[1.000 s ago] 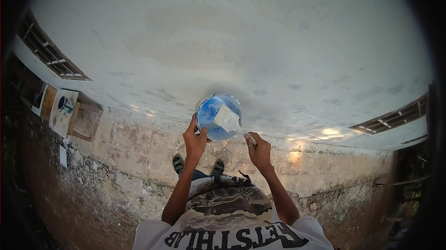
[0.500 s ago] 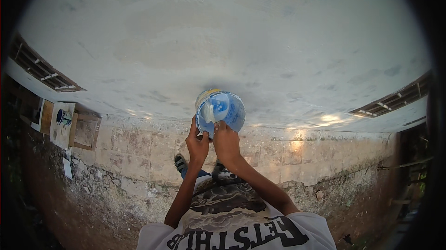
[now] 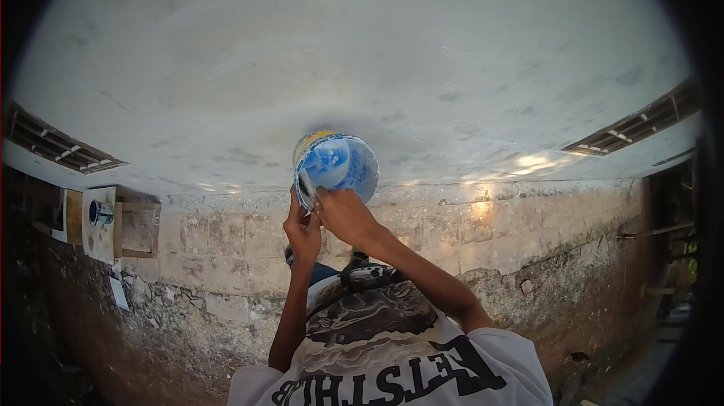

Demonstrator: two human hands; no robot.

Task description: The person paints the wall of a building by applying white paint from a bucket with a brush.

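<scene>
A blue bucket [image 3: 360, 172] with a yellow patch on its outside is tilted toward me, close to the pale wall. White residue smears its inside and rim. My left hand [image 3: 303, 234] grips the near left part of the rim, thumb and fingers closed. My right hand [image 3: 343, 214] reaches over the near rim with its fingers closed in a pinch. It holds a flat, pale scraper-like tool [image 3: 306, 184] against the bucket's left inner wall; the handle is hidden by my fingers.
The patchy whitish wall [image 3: 377, 44] rises ahead, with barred openings [image 3: 60, 146] at left and right. A worn paved ledge [image 3: 422, 232] runs along its foot. At left, a blue-rimmed tin [image 3: 100, 213] stands on a board beside a wooden frame [image 3: 140, 229]. Rough ground drops away nearer me.
The bucket and both hands have shifted left and slightly up in view. The pale tool has moved from the bucket's middle to its left inner wall, and my right wrist has turned leftward.
</scene>
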